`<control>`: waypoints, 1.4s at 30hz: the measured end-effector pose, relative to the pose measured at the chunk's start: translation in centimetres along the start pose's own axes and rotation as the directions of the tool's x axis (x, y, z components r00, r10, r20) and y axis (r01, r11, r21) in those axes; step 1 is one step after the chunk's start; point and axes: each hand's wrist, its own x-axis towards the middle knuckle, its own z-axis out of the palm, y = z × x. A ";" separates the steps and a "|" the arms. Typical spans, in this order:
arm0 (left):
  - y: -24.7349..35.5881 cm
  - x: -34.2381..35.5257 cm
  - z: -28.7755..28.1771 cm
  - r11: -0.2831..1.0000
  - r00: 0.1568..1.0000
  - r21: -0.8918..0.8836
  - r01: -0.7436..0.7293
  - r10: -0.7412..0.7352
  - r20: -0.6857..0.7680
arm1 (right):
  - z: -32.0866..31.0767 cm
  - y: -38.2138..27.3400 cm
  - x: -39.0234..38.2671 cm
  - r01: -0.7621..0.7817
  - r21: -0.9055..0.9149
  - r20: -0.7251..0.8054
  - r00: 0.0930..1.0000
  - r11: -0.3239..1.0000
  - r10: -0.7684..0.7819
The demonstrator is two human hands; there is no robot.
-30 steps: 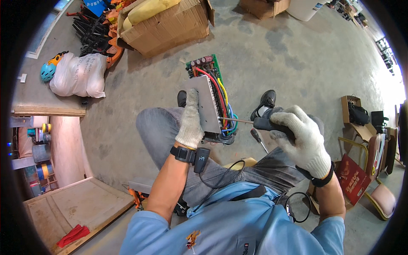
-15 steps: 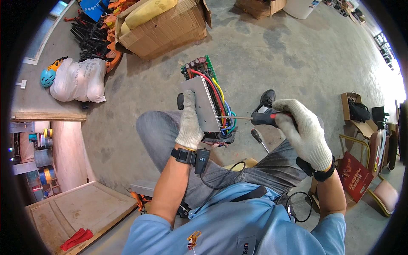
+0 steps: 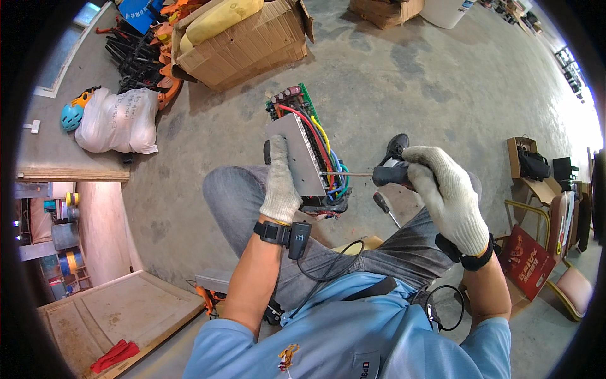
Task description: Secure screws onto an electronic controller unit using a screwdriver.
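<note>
My gloved left hand grips an electronic unit with a grey metal cover, its thumb lying along the cover. A green circuit board with round capacitors sticks out at the unit's far end, and red, yellow and blue wires run along its right side. My gloved right hand is wrapped round the dark handle of a screwdriver. The shaft points left, and its tip meets the cover's right edge near the wires. Below, a second screwdriver lies on the floor between my legs.
An open cardboard box stands on the floor ahead. To the left are a stuffed white bag, a blue helmet and a wooden panel with a red cloth. Chairs and a red box are at right.
The unit has shifted slightly left in my left hand. My right hand has turned a little round the screwdriver handle, and the tip stays at the cover's edge.
</note>
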 end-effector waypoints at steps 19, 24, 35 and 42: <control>0.2 -0.5 0.5 1.000 0.999 0.009 -0.028 0.028 -0.043 | 0.1 -1.0 -0.3 0.003 0.012 -0.079 0.997 1.000 -0.002; 0.0 -0.2 0.2 0.995 0.998 0.094 -0.024 0.029 -0.051 | 1.2 -1.7 0.2 -0.012 0.087 -0.220 0.975 0.996 0.031; 0.3 -0.7 0.6 0.998 1.000 0.068 -0.006 0.008 -0.025 | 0.0 -1.1 0.1 0.116 0.135 -0.037 0.993 0.984 -0.112; 0.1 -0.5 0.2 0.996 0.998 0.089 -0.028 0.032 -0.047 | 0.0 -1.8 0.7 -0.163 0.053 -0.016 0.986 0.985 0.164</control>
